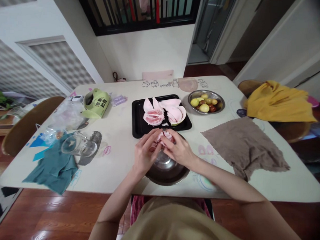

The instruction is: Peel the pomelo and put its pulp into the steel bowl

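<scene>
Lying crumpled well to the left of the grip, a teal cloth (55, 169) spreads near the edge of the white table (119, 170). A clear glass pitcher (73, 144) stands partly over it, with a crinkled clear plastic bag (64, 116) behind. Closer to the grip, though farther back, come a light-green container with dark lettering (97, 103) and a small purple translucent packet (119, 100).

At the centre, the left hand (146, 148) pinches a pale-pink piece of citrus fruit (165, 134) from its left side, fingers curled around it and partly hiding it. Just beyond the grip, a black rectangular tray (136, 126) bears a peeled chunk with pink flesh (154, 117) and, to its right, thick pinkish peel (175, 114). Below the fruit piece sits a round stainless-steel bowl (168, 179). The right hand (182, 150) pinches the same piece from the right, fingertips close to the left hand's.

Right of the grip and farther back, a smaller steel bowl (221, 105) holds yellow-green and reddish-brown round fruits (205, 107). Farther right lies a rumpled taupe cloth (244, 141), then mustard-yellow fabric (280, 101) draped over a chair.
</scene>
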The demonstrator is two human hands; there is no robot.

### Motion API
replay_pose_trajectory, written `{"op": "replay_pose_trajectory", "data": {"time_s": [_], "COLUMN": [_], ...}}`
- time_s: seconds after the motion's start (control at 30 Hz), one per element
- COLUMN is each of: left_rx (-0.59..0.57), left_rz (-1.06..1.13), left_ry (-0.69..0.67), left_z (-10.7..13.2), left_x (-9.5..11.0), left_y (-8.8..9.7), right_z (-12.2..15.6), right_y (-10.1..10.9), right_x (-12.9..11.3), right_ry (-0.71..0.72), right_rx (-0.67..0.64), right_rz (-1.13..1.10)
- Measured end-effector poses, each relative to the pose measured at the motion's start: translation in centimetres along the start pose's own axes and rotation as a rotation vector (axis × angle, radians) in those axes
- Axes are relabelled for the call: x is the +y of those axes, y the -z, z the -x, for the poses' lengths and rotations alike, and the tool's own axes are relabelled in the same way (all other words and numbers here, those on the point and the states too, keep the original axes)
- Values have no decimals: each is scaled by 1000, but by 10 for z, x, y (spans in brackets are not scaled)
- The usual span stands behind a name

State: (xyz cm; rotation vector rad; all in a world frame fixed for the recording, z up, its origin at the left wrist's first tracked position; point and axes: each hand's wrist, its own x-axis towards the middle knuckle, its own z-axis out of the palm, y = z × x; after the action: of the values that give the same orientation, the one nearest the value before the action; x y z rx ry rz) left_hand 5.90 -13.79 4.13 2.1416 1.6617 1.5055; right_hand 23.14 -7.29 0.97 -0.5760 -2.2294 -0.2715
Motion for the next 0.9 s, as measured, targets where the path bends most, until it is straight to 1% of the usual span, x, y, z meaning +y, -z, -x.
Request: {"op": "replay_pose_trajectory", "data": {"time_s": [0.17, 0.33, 0.4, 0.5, 0.57, 0.63, 0.73, 0.8, 0.9], "left_rx": [-21, -53, -73, -106, -92, -42, 30, 49, 52], "left_rz": [5, -5, 7, 40, 41, 7, -65, -82, -49], "left_ry": [38, 34, 27, -1, -37, -84, -155, -186, -198], "left_z": [1, 0, 0, -1, -1, 0, 1, 2, 5], "left_x": [1, -6, -11, -15, -15, -12, -5, -2, -1], "left_y": [0, 3, 5, 7, 8, 6, 4, 3, 4], "right_z": [-1, 2, 6, 10, 10, 8, 3, 0, -4], "right_y": [-2, -4, -5, -6, -5, 0, 9, 15, 18], "right_x": [1, 6, 11, 18, 21, 20, 15, 11, 9], "right_ry": [-37, -34, -6, 83, 145, 171, 192, 222, 267], "right_rx": [1, -23, -35, -49, -39, 9, 133, 201, 252], "right_rz": [-107, -227, -253, -268, -240, -178, -85, -59, -45]}}
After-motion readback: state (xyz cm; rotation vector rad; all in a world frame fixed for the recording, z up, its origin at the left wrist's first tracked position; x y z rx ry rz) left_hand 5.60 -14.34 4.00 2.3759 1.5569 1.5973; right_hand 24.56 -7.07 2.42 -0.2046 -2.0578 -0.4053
